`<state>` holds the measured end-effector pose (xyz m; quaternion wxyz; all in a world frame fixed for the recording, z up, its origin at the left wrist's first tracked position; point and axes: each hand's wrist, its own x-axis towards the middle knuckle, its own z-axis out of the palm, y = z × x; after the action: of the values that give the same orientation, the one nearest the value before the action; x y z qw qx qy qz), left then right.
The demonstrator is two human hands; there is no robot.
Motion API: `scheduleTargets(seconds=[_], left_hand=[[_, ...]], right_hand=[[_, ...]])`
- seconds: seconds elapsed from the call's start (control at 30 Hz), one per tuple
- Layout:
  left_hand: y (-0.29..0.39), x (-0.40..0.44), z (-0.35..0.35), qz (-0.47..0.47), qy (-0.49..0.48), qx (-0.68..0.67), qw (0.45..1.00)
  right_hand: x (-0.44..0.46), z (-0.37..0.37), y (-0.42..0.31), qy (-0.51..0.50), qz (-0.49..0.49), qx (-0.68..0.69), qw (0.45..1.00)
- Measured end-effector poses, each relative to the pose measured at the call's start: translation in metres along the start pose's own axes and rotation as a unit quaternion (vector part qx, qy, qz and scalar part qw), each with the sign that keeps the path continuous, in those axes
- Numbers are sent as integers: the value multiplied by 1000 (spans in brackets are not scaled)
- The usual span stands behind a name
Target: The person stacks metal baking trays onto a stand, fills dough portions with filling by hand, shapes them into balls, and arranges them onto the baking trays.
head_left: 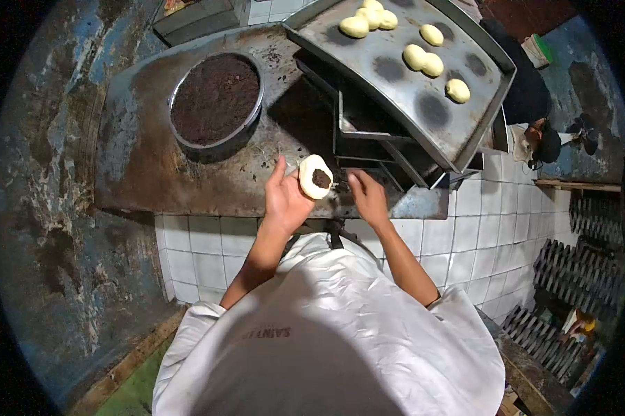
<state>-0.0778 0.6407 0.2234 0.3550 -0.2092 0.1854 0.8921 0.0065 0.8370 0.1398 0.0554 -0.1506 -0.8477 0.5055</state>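
In the head view, take the big metal tray [403, 90] as your landmark. The flattened dough piece [308, 182] is to the left of the tray's near corner, above the near edge of the worn worktable [142, 163]. It is pale and roughly oval, with a dark clump of filling [321, 179] on its face.

Your left hand [287, 201] is open beneath it: the dough lies on your fingers, and your thumb stands up clear of it. Your right hand [369, 200] is just beside the dough, on the side toward the tray, with the fingers bent and the thumb close to them. You may have something small and dark at those fingertips, but it is too small to tell, so I can't say whether they are closed on anything.

On the tray you have eight pale dough balls [457, 91], some touching, among dark round patches. Beneath the tray are angled metal frames [375, 134]. Well to the left of the tray, a round metal bowl [260, 104] holds dark crumbly filling [214, 97]. To the right of the tray is another person in dark clothing [524, 87], with a green-rimmed container [536, 51] nearby.
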Motion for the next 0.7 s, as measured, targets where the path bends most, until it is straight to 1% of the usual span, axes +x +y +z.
scheduleTargets(seconds=[0.03,0.07,0.1,0.13,0.17,0.2,0.23,0.27,0.3,0.33,0.37,0.4,0.43,0.5,0.53,0.57,0.63,0.67,0.7], left_hand=[[-8,2,-7,2,-10,20,1000],[-14,1,-8,-3,-12,26,1000],[-18,3,-13,-1,-22,23,1000],[-22,5,-19,0,-32,20,999],[-21,6,-27,6,-34,24,999],[-18,4,-25,36,-17,134,990],[-15,1,-23,64,1,240,969],[-11,-4,-23,46,37,292,955],[-10,-11,-15,46,37,291,955],[-11,-17,-9,51,44,368,927],[-12,-21,-3,57,49,442,894],[-12,-26,6,57,60,464,882],[-11,-27,8,61,58,463,882],[-7,-34,13,153,15,577,802],[-6,-41,18,177,23,587,790],[-2,-47,23,181,24,584,791],[6,-58,31,237,47,559,793],[4,-58,26,269,60,451,849],[6,-58,26,272,62,449,849]], right_hand=[[3,-5,-37,-29,53,152,987],[7,-13,-60,-28,53,155,986],[11,-21,-79,-129,166,345,915],[13,-24,-87,-224,265,512,786],[11,-25,-84,-228,259,515,785],[10,-27,-85,-247,147,395,873],[6,-30,-85,-255,31,261,931],[1,-34,-84,-235,18,198,952],[0,-39,-91,-235,18,197,952],[-1,-42,-97,-194,-73,98,973],[-1,-44,-100,-150,-163,-4,975],[0,-44,-102,-122,-165,-32,978],[1,-46,-105,-122,-169,-34,977],[2,-47,-119,-97,-174,-17,980],[0,-47,-129,-92,-124,10,988],[0,-44,-131,-96,-127,8,987],[1,-37,-143,-59,-139,101,983],[-2,-36,-152,-79,-92,112,986],[-5,-31,-163,-82,-95,111,986]])
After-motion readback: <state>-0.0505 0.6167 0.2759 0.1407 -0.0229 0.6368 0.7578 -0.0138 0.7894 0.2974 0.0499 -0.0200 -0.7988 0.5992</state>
